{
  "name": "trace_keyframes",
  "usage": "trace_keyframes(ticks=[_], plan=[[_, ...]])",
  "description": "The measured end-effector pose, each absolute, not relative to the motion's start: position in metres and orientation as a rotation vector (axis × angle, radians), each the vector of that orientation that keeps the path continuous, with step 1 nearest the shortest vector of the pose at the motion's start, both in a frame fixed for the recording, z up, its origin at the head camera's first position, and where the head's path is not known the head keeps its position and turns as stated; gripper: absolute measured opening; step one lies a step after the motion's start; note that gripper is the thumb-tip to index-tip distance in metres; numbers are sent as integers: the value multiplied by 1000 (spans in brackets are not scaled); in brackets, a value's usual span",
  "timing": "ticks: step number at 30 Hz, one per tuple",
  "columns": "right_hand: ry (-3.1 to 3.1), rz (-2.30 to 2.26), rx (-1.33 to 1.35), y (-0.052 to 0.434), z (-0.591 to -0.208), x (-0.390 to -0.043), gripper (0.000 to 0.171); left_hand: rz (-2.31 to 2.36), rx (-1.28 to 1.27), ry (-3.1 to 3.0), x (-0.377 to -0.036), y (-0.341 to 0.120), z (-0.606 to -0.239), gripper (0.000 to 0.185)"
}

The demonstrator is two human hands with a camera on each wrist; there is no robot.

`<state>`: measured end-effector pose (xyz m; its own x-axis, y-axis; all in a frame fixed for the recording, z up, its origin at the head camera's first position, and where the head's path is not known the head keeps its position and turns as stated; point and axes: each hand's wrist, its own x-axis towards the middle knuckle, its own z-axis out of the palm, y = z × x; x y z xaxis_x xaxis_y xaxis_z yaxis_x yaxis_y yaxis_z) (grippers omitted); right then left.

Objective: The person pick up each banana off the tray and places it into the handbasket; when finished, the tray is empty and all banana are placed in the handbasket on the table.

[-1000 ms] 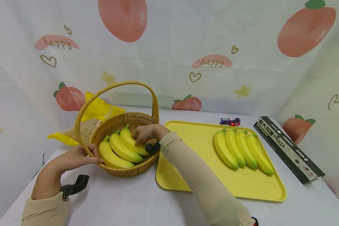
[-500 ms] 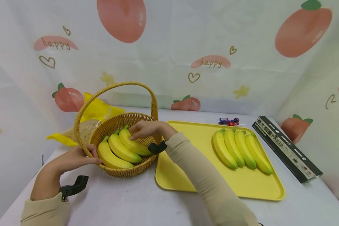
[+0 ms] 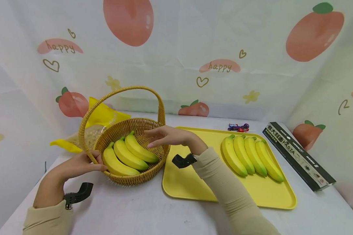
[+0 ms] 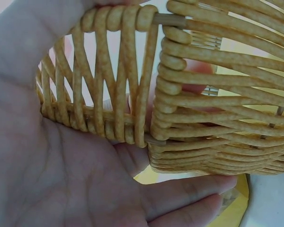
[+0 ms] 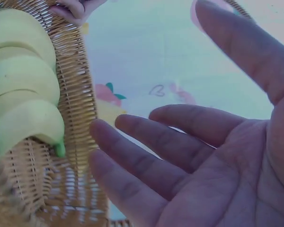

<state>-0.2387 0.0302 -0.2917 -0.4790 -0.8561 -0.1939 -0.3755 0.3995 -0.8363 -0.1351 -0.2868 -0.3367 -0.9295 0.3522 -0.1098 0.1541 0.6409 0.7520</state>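
Bananas, yellow, green-tipped, curved

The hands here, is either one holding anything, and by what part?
The left hand grips the wicker basket by its near-left rim, where the handle joins. The right hand holds nothing, its fingers spread above the bananas.

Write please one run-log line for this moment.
left hand: holds wicker basket rim | right hand: open, above basket, holds nothing | basket: banana bunch | yellow tray: second bunch
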Motion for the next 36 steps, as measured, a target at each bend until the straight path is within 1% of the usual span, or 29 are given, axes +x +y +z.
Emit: trace_keyframes(ticks=[5, 11, 15, 24, 30, 36], plan=[[2072, -1103, -1061, 56, -295, -231, 59, 1162, 393, 2613, -136, -287, -337, 22], [2077, -1268, -1077, 88, -311, -224, 59, 1173, 403, 2595, -136, -286, -336, 22], [2165, -1341, -1036, 111, -319, -219, 60, 1173, 396, 2595, -137, -287, -336, 23], [2376, -1522, -842, 162, -328, -204, 58, 1159, 394, 2609, -137, -288, -337, 23], [2467, -1626, -705, 194, -341, -199, 56, 1152, 384, 2616, -136, -288, -338, 23], [2588, -1659, -493, 219, -353, -195, 53, 1162, 391, 2608, -136, -288, -338, 23]])
